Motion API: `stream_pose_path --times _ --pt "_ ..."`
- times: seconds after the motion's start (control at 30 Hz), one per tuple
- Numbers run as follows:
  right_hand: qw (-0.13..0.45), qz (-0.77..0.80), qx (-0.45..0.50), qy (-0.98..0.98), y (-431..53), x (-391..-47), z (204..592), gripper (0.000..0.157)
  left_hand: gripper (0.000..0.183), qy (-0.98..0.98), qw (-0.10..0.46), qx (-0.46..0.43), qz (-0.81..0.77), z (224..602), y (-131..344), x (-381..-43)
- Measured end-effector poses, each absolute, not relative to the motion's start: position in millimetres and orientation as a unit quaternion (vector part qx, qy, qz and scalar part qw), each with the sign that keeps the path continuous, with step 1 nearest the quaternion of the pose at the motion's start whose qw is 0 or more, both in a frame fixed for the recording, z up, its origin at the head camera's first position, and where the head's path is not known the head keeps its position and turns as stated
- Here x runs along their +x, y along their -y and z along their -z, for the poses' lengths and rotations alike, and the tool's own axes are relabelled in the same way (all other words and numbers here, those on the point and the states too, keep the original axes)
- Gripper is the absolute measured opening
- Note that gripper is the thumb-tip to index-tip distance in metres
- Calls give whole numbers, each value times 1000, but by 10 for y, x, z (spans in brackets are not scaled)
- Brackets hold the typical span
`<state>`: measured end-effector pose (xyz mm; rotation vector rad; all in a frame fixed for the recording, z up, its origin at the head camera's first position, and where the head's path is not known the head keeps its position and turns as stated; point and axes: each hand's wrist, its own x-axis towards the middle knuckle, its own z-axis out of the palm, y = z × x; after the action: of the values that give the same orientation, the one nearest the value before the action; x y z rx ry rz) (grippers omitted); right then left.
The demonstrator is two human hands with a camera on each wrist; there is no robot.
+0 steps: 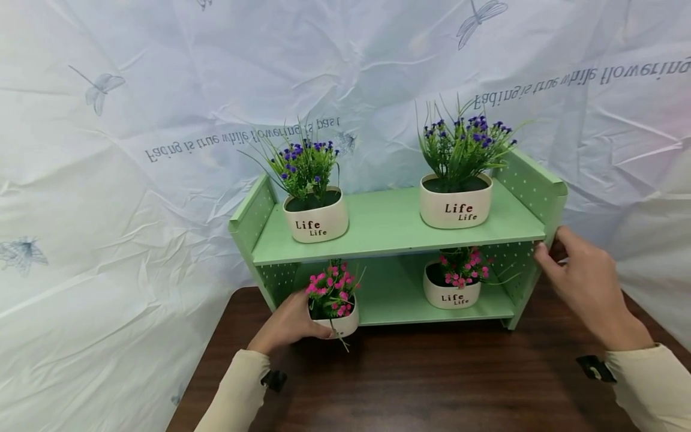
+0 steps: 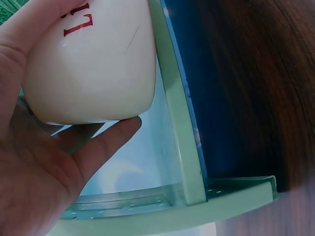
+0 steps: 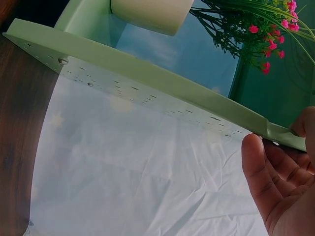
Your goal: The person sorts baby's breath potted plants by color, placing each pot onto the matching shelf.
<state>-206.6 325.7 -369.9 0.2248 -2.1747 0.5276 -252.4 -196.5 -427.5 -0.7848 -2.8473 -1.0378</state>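
My left hand grips a cream flowerpot of pink artificial flowers at the lower left front of a green two-tier shelf. In the left wrist view, the thumb lies across the face of that cream pot and the fingers reach beneath and behind it. With thumb and fingers, my right hand holds the front edge of the shelf's right side panel. The right wrist view shows the fingers against the outer side of that dotted panel.
Two cream pots with purple flowers, one left and one right, stand on the upper tier. Another pink-flowered pot sits at the lower right. Beneath is a dark wooden table; a printed cloth hangs behind.
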Motion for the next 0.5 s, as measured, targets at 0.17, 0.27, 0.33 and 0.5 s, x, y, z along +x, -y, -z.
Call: stream_pose_path --times 0.17,0.27,0.33,0.5 --pt "432 -212 88 872 -3249 -2071 3699 9 97 903 -16 -243 354 4288 1949 -2583" --pt "429 -212 89 873 -3244 -2068 3694 8 98 899 -19 -239 367 4310 1942 -2625" --pt "428 -212 88 874 -3242 -2066 3692 8 102 897 -13 -239 372 4322 1937 -2651" --pt "426 -219 86 873 -3248 -2061 3682 8 116 894 -8 -227 385 4342 1932 -2698"
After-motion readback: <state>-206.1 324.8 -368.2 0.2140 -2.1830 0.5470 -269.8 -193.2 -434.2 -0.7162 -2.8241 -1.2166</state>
